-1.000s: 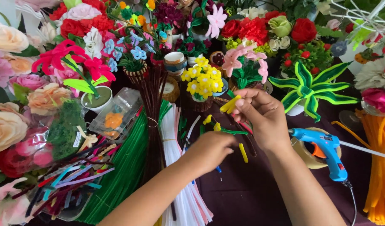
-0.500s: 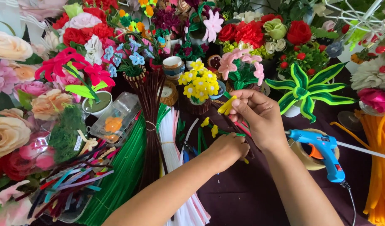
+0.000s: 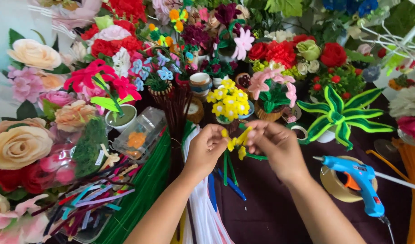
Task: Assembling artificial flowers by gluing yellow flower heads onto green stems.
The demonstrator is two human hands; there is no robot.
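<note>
I see two bare forearms coming in from the near edge, with no sleeves, watch or bracelet on them. The left hand (image 3: 206, 151) and right hand (image 3: 276, 147) wear no gloves or rings that I can make out; the nails look short.

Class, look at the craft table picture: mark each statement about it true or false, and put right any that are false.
1. Both hands hold yellow pipe-cleaner pieces. True: left hand, right hand.
2. The blue glue gun is in the right hand. False: it lies on the table, right of that hand.
3. A roll of tape lies under the glue gun. True.
4. The green pipe-cleaner bundle lies right of the glue gun. False: it lies left of the left arm.
</note>
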